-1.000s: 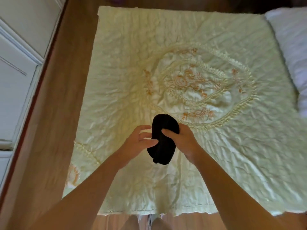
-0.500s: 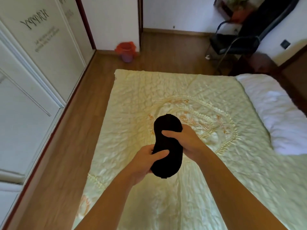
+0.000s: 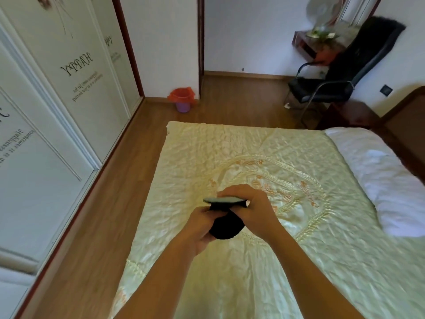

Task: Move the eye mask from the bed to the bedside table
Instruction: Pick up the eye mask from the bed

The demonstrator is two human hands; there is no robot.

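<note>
1. Head view: both hands hold the eye mask (image 3: 226, 226) in the air above the bed (image 3: 207, 157), so the mask is lifted off the cover and, in my judgement, ready to be carried away.

2. The mask is bent. Its far part is turned flat and shows a thin pale edge just above the fingers, and its dark lower part hangs down between the two palms. I think two hands are used because the soft cloth would flop if it were held at one point only.

3. The left hand (image 3: 197, 229) grips the mask from the left side. Its fingers are curled closed on the dark cloth, with no gap that I can see.

4. The right hand (image 3: 250, 209) comes from the right side. Its fingers (image 3: 232, 191) are bent together over the top of the mask and press on the pale edge; the thumb is hidden behind the cloth, so I cannot tell where it lies.

5. Far beyond the fingers and to their right, a dark low piece of furniture (image 3: 351, 113) stands between the head of the bed and a black chair (image 3: 340, 72). It is probably the bedside table, well apart from the hands.

6. A white pillow (image 3: 391, 180) lies to the right of the fingers, on the way to that table.
</note>
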